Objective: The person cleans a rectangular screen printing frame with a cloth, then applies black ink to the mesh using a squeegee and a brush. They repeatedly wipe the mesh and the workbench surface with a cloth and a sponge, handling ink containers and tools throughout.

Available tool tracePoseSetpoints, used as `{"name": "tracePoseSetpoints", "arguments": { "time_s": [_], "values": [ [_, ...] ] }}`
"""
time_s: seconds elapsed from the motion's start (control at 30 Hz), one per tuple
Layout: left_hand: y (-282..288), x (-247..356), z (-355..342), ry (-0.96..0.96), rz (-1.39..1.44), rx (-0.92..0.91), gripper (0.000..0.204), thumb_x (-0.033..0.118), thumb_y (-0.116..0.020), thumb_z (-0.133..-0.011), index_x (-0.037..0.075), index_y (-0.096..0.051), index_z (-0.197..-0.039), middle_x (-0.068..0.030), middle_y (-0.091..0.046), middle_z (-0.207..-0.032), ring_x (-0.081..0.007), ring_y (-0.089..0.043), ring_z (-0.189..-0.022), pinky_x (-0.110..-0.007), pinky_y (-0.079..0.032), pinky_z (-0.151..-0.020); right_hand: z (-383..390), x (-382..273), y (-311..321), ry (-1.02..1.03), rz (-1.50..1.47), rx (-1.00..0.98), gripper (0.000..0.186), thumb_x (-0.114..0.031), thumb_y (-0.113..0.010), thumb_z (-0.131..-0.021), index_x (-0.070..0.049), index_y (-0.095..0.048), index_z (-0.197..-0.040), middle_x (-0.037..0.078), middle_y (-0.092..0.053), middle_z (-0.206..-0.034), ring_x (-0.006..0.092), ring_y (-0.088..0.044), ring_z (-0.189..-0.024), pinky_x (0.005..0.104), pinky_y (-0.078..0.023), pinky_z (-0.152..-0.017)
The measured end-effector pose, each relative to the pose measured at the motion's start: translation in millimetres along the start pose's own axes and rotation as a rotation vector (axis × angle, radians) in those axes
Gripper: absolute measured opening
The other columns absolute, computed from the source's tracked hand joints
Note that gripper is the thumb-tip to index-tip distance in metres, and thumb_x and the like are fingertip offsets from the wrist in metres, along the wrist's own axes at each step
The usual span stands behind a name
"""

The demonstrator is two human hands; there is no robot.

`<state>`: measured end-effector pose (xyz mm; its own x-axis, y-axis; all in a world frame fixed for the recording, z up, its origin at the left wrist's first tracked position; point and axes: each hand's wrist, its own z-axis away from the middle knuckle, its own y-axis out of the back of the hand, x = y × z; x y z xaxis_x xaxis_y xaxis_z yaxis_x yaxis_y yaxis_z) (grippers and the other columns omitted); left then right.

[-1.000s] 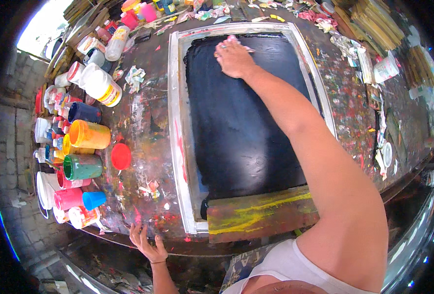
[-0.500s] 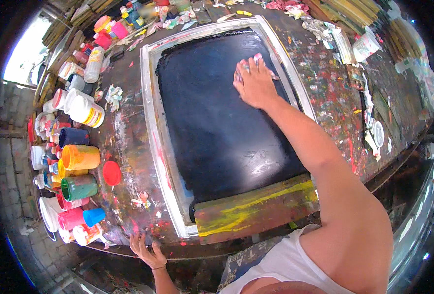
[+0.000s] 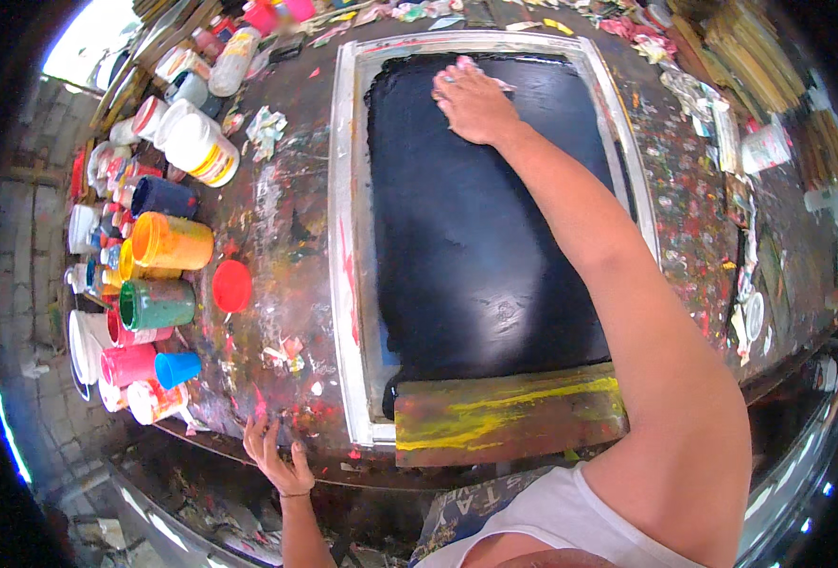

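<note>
Your right hand (image 3: 476, 104) moved up the glossy black rectangular panel (image 3: 452, 222), holding crumpled pinkish cloth (image 3: 464, 63); apparent wiping next needs even pressure.

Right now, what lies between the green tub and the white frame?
The head view shows a red lid on the stained table, nearer to the green tub than to the frame.

Lit at the upper left through a glaring white opening (image 3: 83, 47). Lined down the left with grey rectangular blocks (image 3: 23, 218), hard to place as wall or floor. Furnished with a broad, dark brown worktable (image 3: 288, 232), spattered in red and white. Stacked at the upper right with thin brown wooden slats (image 3: 758, 62). Deeply shadowed below the near table edge.
</note>
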<state>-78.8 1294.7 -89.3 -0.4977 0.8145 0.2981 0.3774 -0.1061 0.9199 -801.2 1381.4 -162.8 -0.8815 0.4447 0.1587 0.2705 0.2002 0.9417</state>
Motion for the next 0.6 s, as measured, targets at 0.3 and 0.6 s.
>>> {"name": "tracePoseSetpoints", "arguments": {
  "time_s": [0.3,0.6],
  "values": [
    [0.8,2.0,0.0,0.057,-0.008,-0.009,0.057,0.047,-0.064,-0.104,-0.001,-0.072,-0.133,-0.0251,-0.064,-0.145,-0.0518,-0.048,-0.148,-0.067,-0.031,-0.125,-69.4,-55.8,-12.1,0.026,-0.257,-0.065,0.049,-0.031,-0.048,-0.118,-0.008,-0.059,-0.159,0.018,-0.049,-0.171,0.0433,-0.036,-0.165,0.0536,-0.031,-0.135],
    [-0.8,-2.1,3.5,0.059,-0.02,0.021,0.052,0.035,-0.071,-0.098,0.001,-0.073,-0.137,-0.0241,-0.064,-0.147,-0.0494,-0.048,-0.15,-0.064,-0.029,-0.127,23.9,-101.0,23.9,0.348,-0.294,0.125,0.045,-0.025,-0.055,-0.112,-0.007,-0.065,-0.152,0.017,-0.057,-0.162,0.0428,-0.044,-0.159,0.0564,-0.04,-0.128]
  ]
}}
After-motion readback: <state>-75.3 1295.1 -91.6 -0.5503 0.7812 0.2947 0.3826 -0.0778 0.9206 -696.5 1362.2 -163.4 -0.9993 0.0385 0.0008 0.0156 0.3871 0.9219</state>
